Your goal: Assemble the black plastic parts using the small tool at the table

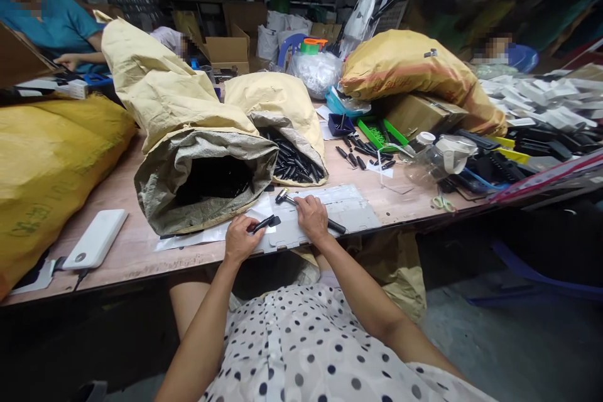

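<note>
Between the fingers of my left hand [242,239] is a slim black handle-like part [264,223], its far end over a small black piece on the board. My right hand [311,217] is closed around a small hammer, whose metal head [281,196] points up and left and whose black grip [336,227] sticks out to the right below the hand. Both hands are over a flat grey board [351,204] at the table's front edge. Just beyond my left hand lies an open sack [207,226] with a dark inside; a second sack [277,94] spills black parts [296,160].
A white power bank [97,239] and a yellow sack [51,169] are on the left. Rightward stand a green tray [381,133], loose black parts, a clear jug [431,160], scissors [443,203] and a large sack [405,66] on a carton. A co-worker in blue [70,19] sits at far left.
</note>
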A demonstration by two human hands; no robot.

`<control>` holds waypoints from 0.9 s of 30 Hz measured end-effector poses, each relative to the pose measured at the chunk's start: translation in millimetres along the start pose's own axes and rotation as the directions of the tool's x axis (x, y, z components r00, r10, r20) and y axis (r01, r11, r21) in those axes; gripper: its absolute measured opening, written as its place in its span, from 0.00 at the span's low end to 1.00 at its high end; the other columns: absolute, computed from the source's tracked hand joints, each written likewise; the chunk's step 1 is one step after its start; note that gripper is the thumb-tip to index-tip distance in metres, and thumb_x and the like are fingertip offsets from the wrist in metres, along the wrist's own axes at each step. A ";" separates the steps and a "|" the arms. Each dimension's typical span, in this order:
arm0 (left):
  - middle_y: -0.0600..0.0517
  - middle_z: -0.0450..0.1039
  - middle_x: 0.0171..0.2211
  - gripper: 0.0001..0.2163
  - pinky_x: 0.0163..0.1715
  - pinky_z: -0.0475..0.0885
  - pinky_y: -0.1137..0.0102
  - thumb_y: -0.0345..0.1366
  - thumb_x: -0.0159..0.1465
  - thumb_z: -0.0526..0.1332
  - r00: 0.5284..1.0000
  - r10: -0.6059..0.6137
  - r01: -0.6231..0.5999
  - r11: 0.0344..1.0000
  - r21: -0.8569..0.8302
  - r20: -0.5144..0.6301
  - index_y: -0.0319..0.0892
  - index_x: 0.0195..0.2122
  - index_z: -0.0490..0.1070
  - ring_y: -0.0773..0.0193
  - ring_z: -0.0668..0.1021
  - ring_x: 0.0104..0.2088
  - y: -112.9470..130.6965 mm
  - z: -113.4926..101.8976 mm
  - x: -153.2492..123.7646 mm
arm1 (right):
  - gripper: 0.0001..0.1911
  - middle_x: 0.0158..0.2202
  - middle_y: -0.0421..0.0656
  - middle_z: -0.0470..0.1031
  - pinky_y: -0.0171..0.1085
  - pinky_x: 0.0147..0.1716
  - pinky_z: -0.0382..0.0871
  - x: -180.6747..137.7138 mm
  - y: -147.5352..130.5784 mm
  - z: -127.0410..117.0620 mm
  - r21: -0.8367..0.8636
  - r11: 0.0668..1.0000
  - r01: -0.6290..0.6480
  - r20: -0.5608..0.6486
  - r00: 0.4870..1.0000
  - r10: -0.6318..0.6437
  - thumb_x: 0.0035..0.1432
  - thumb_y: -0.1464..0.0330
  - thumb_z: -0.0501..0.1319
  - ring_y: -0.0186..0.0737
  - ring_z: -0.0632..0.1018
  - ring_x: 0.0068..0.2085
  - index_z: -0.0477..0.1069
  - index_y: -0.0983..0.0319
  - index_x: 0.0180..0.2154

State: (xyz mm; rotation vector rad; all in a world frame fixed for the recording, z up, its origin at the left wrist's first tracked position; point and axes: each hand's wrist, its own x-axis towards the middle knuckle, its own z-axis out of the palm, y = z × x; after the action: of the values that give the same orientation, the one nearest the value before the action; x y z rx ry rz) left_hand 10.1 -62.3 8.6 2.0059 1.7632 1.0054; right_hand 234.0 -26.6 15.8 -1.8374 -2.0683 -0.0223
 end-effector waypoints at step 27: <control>0.53 0.78 0.29 0.07 0.36 0.73 0.66 0.32 0.51 0.66 0.994 -0.097 0.096 0.995 -0.023 -0.041 0.47 0.31 0.81 0.59 0.78 0.30 3.0 5.8 -3.5 | 0.24 0.35 0.41 0.72 0.31 0.39 0.72 -56.2 -33.4 -28.2 0.372 0.905 0.208 -0.039 0.977 -0.209 0.69 0.74 0.51 0.37 0.76 0.38 0.74 0.52 0.60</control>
State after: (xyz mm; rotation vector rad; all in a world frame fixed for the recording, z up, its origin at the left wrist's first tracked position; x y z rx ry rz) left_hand 16.1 -65.0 5.3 1.8808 1.8446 1.0383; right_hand 213.7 -92.5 33.8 -1.3848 -2.0871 0.2993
